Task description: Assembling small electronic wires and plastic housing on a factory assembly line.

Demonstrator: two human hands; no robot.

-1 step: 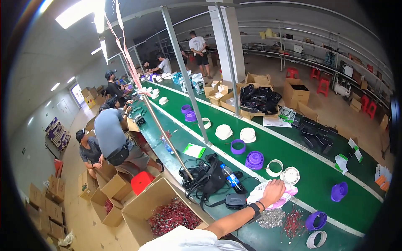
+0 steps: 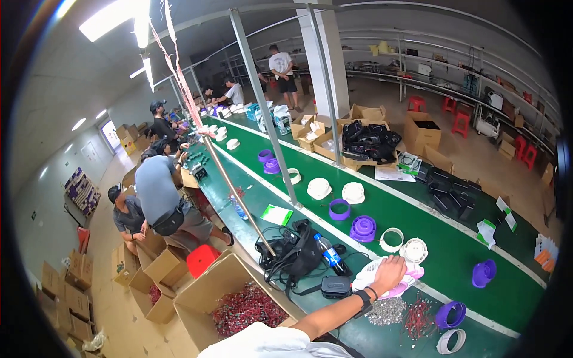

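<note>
My left hand (image 2: 391, 271) reaches in from the lower edge, a dark watch and band on its wrist. Its fingers curl over a soft-looking white-and-pink bundle (image 2: 366, 275) on the green bench; its exact kind is unclear. Just beyond the fingers sits a round white plastic housing (image 2: 413, 250) with a white ring (image 2: 391, 240) beside it. Closer to me lie a heap of small silvery metal parts (image 2: 385, 311) and a pile of red wires (image 2: 419, 319). A purple ring (image 2: 450, 315) and another white ring (image 2: 450, 342) are to their right. My right hand is out of view.
Left of the hand are a black case (image 2: 336, 287), a bottle (image 2: 332, 253) and a black bag (image 2: 304, 250). A carton (image 2: 203, 292) of red-wired parts stands below the bench edge. Purple and white housings line the green belt (image 2: 441, 262). Several people work farther back; metal posts (image 2: 262, 107) rise along the line.
</note>
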